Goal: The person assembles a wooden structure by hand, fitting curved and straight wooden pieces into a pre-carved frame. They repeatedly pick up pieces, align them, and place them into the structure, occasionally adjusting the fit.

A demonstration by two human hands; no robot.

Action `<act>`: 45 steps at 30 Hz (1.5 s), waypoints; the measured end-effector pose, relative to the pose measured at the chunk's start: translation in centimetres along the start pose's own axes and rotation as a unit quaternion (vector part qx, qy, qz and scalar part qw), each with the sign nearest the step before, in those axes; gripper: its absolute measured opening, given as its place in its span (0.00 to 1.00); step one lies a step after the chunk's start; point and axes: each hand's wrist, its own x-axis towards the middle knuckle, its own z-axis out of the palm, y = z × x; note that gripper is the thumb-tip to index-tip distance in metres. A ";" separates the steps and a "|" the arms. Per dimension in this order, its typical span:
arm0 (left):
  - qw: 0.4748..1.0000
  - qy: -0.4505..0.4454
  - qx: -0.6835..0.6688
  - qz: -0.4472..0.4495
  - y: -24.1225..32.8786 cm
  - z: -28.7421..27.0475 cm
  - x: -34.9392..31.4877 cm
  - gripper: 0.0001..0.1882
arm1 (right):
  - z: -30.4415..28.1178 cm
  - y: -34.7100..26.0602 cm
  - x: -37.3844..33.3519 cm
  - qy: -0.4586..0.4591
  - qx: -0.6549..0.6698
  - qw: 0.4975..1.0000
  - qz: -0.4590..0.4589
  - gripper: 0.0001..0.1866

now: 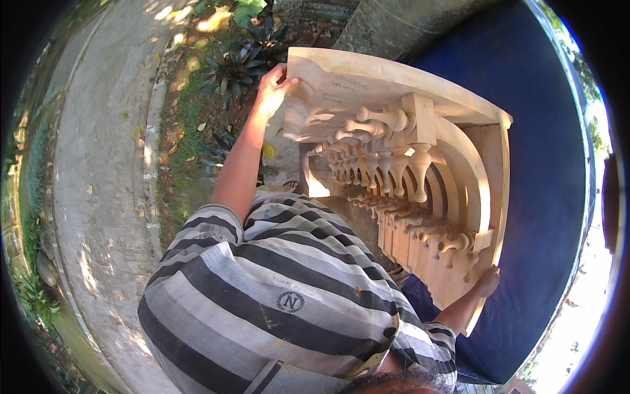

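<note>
A large pale, bare-wood piece of furniture (pixel 394 85) with a broad curved board, arches and rows of turned spindles stands tilted in front of my body. My left hand (pixel 275 88) grips the end of its board at the upper left, thumb on the near face and the other fingers partly hidden behind. Down at the lower right, my right hand (pixel 487 281) is closed around the edge of its side panel. Turned spindles (pixel 384 118) stick out between the two hands. Faint handwriting marks the board's inner face.
Dark blue sheeting (pixel 541 197) spreads behind and to the right of the wood. A concrete block or wall (pixel 394 29) stands at the far side. Leafy plants (pixel 233 69) and a grass strip border a paved path (pixel 108 164) on the left.
</note>
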 end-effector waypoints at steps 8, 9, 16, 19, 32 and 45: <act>1.000 0.005 -0.009 -0.013 0.9 -0.1 -0.2 0.18 | 0.4 -0.1 0.4 0.006 -0.015 1.000 -0.004 0.31; 1.000 0.003 -0.005 -0.014 0.9 0.1 -0.2 0.18 | 0.6 0.4 0.8 0.010 -0.015 1.000 -0.001 0.31; 1.000 -0.005 0.002 -0.021 0.8 -0.4 0.2 0.18 | 0.2 -0.6 0.2 -0.002 -0.015 1.000 -0.002 0.32; 1.000 -0.012 -0.020 -0.021 0.5 -0.3 0.4 0.19 | 0.5 0.2 0.6 0.002 -0.015 1.000 -0.002 0.32; 1.000 -0.014 -0.003 0.003 0.7 -0.5 -0.1 0.15 | 2.6 1.5 2.6 0.026 -0.032 0.999 0.004 0.33; 0.997 -0.059 -0.010 -0.038 0.5 -0.9 0.3 0.25 | 1.0 0.6 1.2 0.013 -0.003 1.000 0.020 0.32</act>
